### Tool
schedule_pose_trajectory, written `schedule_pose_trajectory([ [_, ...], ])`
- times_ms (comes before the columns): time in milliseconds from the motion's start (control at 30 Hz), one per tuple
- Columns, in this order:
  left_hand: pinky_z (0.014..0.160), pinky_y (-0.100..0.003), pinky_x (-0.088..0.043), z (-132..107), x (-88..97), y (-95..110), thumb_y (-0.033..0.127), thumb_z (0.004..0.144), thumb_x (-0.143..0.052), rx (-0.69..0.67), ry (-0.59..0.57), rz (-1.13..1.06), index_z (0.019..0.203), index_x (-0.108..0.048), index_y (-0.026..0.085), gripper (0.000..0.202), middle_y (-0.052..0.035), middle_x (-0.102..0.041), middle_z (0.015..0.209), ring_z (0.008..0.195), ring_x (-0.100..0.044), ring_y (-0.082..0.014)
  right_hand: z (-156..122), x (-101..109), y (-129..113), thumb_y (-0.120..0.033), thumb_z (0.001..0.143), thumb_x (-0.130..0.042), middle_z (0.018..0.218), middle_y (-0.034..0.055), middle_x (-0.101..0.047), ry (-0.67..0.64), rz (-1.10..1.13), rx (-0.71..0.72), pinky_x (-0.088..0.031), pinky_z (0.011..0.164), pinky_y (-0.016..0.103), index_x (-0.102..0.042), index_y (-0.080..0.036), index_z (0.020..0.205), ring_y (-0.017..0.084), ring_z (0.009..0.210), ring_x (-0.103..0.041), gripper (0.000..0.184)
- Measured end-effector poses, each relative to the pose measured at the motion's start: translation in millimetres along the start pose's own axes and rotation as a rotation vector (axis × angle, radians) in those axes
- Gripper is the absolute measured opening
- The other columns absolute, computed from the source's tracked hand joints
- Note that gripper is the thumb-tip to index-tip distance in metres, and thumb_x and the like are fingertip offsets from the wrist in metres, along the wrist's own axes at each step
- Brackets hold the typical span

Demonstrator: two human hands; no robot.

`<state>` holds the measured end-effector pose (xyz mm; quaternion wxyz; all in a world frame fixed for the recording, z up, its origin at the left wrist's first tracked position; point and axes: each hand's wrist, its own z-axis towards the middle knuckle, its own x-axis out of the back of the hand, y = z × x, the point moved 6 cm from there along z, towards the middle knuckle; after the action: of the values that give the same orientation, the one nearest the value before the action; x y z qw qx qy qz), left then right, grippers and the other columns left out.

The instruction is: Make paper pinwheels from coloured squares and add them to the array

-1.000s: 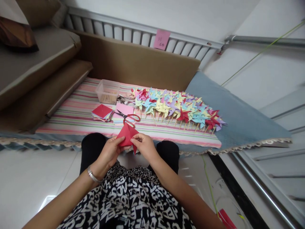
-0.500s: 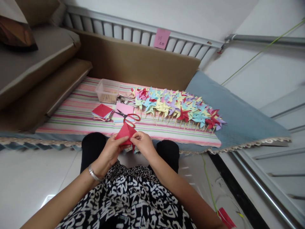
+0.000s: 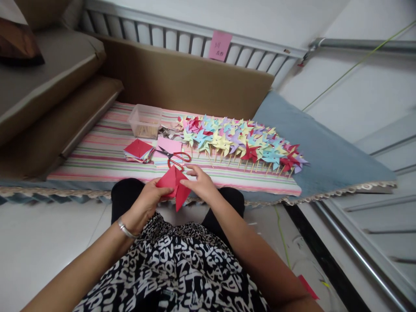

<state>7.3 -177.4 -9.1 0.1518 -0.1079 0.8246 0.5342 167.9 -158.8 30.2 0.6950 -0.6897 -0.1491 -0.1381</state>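
Note:
A red paper square [image 3: 167, 178] with cut, loose corners is in front of me, above my lap. My left hand [image 3: 148, 197] pinches its left side, thumb on top. At the paper's right edge is my right hand [image 3: 202, 184], thumb and fingers apart; its thumb tip meets or nearly meets the paper. Just beyond the paper, red-handled scissors [image 3: 175, 158] lie with blades apart on a pile of pastel paper squares [image 3: 169, 145]. Left of them sits a stack of paper squares [image 3: 138, 149] with a red one on top.
Rows of colourful paper pinwheels [image 3: 240, 143] on sticks lie on the striped cloth [image 3: 97, 149]. A clear plastic box [image 3: 144, 121] with thin sticks stands at the back. Behind is a brown board [image 3: 188, 82]; grey-brown cushions [image 3: 48, 82] rise at the left.
My right hand has opened from its pinch and shifted slightly right. The paper's lower right flap now hangs out more visibly. My left hand keeps its hold.

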Motion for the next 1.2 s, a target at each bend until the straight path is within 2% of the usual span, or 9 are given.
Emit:
schedule_pose_trajectory([
  [133,0.059,-0.031,-0.056,0.9,-2.1,-0.3,0.008,0.051,-0.079,0.006,-0.013,0.055,0.087,-0.065,0.011,0.038,-0.0076,-0.071,0.073,0.058,-0.066,-0.0188,3.2,-16.8,4.5,-0.016,0.061,-0.074,0.071,-0.0026,-0.067,-0.277,0.293,-0.16,-0.05,0.053,0.027,-0.05,-0.024,0.124,0.015,0.057,-0.064,0.068],
  [267,0.059,-0.032,-0.056,1.7,-1.6,-1.0,0.009,0.051,-0.08,0.009,-0.022,0.085,0.086,-0.064,0.011,0.039,-0.009,-0.071,0.073,0.057,-0.066,-0.0196,1.5,-25.9,4.4,-0.009,0.058,-0.071,0.062,-0.0038,-0.067,-0.369,0.395,-0.213,-0.048,0.046,0.025,-0.053,-0.023,0.122,0.015,0.048,-0.061,0.067],
  [367,0.056,-0.031,-0.056,1.4,-1.5,-0.4,0.009,0.05,-0.08,0.009,-0.022,0.095,0.087,-0.063,0.012,0.041,-0.0095,-0.071,0.074,0.057,-0.067,-0.0202,1.6,-25.9,7.1,-0.007,0.056,-0.071,0.063,-0.0028,-0.068,-0.363,0.393,-0.245,-0.048,0.046,0.025,-0.054,-0.022,0.122,0.016,0.049,-0.062,0.07],
  [567,0.057,-0.031,-0.056,1.6,-6.5,-0.5,0.008,0.05,-0.08,0.012,-0.036,0.111,0.089,-0.062,0.012,0.043,-0.0089,-0.071,0.077,0.058,-0.067,-0.0196,3.3,-23.9,6.5,-0.006,0.054,-0.071,0.087,0.0004,-0.071,-0.328,0.369,-0.196,-0.049,0.055,0.025,-0.058,-0.022,0.116,0.015,0.064,-0.063,0.066],
  [733,0.057,-0.031,-0.055,0.9,-7.2,1.3,0.009,0.051,-0.082,0.009,-0.021,0.061,0.094,-0.062,0.013,0.048,-0.008,-0.071,0.08,0.06,-0.067,-0.0194,0.5,-22.9,7.8,-0.006,0.055,-0.069,0.086,-0.0016,-0.069,-0.309,0.415,-0.224,-0.048,0.057,0.025,-0.055,-0.024,0.119,0.014,0.063,-0.061,0.068],
  [867,0.064,-0.03,-0.055,-2.9,-8.7,-0.7,0.022,0.062,-0.078,0.02,-0.068,-0.159,0.088,-0.064,0.015,0.03,-0.006,-0.071,0.081,0.064,-0.067,-0.0174,-1.8,-20.3,9.0,-0.009,0.056,-0.071,0.085,-0.0003,-0.069,-0.241,0.495,-0.247,-0.048,0.059,0.026,-0.055,-0.023,0.115,0.016,0.067,-0.062,0.063],
  [967,0.065,-0.025,-0.052,-6.9,-11.2,-7.6,0.027,0.067,-0.076,0.046,-0.095,-0.336,0.078,-0.066,0.015,0.019,-0.0034,-0.07,0.075,0.065,-0.065,-0.014,-2.3,-20.0,7.0,-0.013,0.056,-0.072,0.087,0.0007,-0.069,-0.182,0.561,-0.214,-0.05,0.064,0.029,-0.056,-0.022,0.108,0.017,0.071,-0.063,0.054],
  [1067,0.066,-0.022,-0.049,-9.1,-16.0,-11.6,0.02,0.064,-0.078,0.016,-0.12,-0.352,0.072,-0.067,0.014,0.014,-0.0024,-0.071,0.072,0.065,-0.064,-0.0117,-2.1,-21.1,7.4,-0.015,0.056,-0.072,0.087,0.0003,-0.069,-0.123,0.566,-0.19,-0.05,0.068,0.031,-0.055,-0.022,0.106,0.019,0.074,-0.064,0.053],
  [1200,0.066,-0.022,-0.048,-6.7,-19.9,-14.3,0.016,0.06,-0.079,-0.002,-0.109,-0.292,0.074,-0.07,0.011,0.018,-0.0039,-0.072,0.071,0.064,-0.063,-0.0125,-3.7,-23.3,5.8,-0.019,0.057,-0.072,0.088,0.0004,-0.068,-0.078,0.543,-0.129,-0.049,0.07,0.031,-0.055,-0.022,0.104,0.019,0.076,-0.063,0.051],
])
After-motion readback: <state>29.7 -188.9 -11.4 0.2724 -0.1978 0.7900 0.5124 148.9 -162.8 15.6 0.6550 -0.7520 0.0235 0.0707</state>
